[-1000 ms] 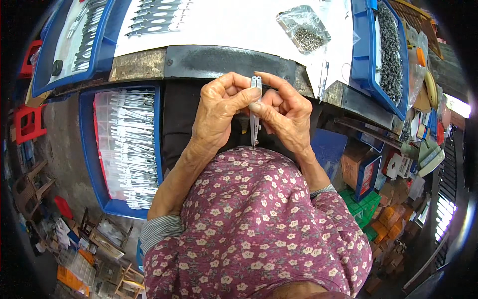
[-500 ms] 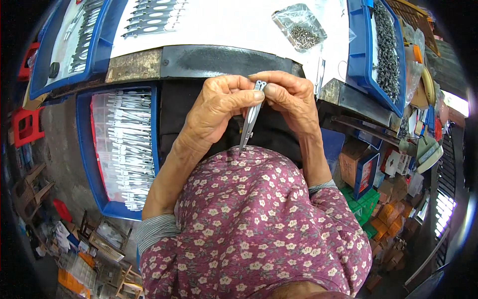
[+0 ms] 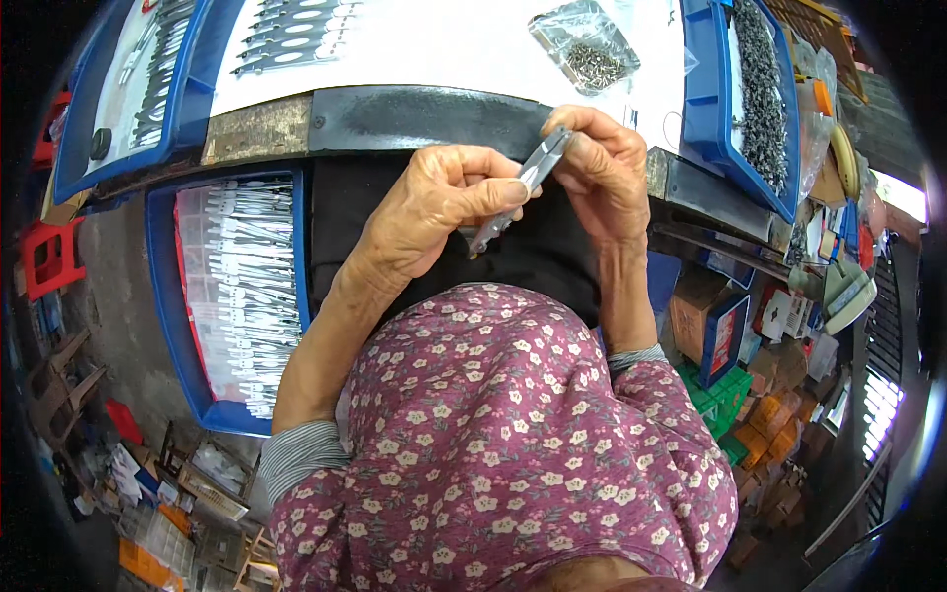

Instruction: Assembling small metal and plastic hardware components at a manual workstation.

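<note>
Both my hands hold one slim grey metal tool (image 3: 517,189), a tweezer-like strip lying on a slant just below the table's dark front edge. My left hand (image 3: 434,207) grips its lower half between thumb and fingers. My right hand (image 3: 604,168) pinches its upper end. Below the hands is my dark lap, and my flowered purple garment fills the lower middle of the view.
A blue bin (image 3: 168,296) of several similar metal pieces stands at my left. On the white table top (image 3: 444,44) lie more metal pieces (image 3: 286,30) and a clear bag of small screws (image 3: 590,47). Another blue bin (image 3: 725,109) of small dark parts is at right. Boxes clutter the floor at right.
The metal tool has swung from upright to slanted, its lower tip going left. Both hands have shifted slightly up toward the table's edge and right.
</note>
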Action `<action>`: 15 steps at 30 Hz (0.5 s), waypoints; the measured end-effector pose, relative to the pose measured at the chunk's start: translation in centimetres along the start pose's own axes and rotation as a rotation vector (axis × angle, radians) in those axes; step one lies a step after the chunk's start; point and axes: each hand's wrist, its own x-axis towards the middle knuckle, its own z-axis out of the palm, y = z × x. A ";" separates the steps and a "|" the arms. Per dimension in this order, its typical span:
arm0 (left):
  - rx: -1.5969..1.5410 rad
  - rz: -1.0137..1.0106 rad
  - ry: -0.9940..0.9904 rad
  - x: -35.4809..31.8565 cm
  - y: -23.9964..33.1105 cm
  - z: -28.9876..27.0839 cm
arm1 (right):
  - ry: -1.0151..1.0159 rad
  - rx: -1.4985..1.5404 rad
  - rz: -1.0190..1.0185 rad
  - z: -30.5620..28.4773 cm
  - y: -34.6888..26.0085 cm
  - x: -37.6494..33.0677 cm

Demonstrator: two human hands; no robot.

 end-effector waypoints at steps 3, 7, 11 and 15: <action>0.030 -0.005 -0.075 -0.2 -0.3 -0.3 | 0.001 0.049 -0.046 -0.7 -0.2 0.2; 0.128 0.017 -0.110 0.1 0.1 -0.4 | 0.039 0.046 -0.057 -0.7 -0.6 0.1; 0.276 0.185 0.036 0.4 1.2 1.0 | 0.106 -0.141 -0.071 0.4 -0.5 -0.1; 0.329 0.353 0.258 1.1 0.7 3.0 | 0.228 -0.276 -0.077 1.7 0.1 -0.2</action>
